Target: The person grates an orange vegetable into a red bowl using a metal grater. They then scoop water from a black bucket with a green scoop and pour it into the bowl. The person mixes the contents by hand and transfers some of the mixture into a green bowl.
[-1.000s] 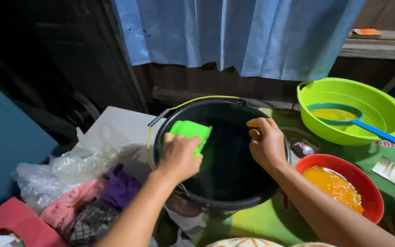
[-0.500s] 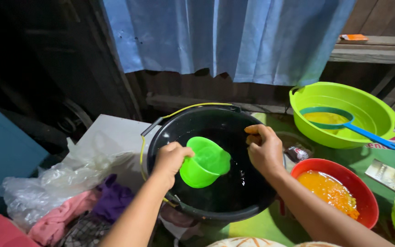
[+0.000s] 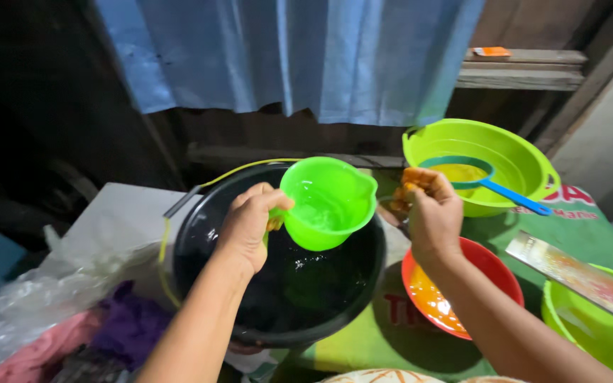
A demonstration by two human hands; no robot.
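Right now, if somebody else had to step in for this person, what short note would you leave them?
Left hand: grips the bright green plastic scoop cup by its handle, water inside, raised above the big black round basin of water.
Right hand: pinches a small orange-brown lump, raised above the red plastic bowl holding orange liquid.
Nearby: lime green tub with a blue-handled strainer.
Done: cup filled.
Left: water not yet poured; lump not yet set down.
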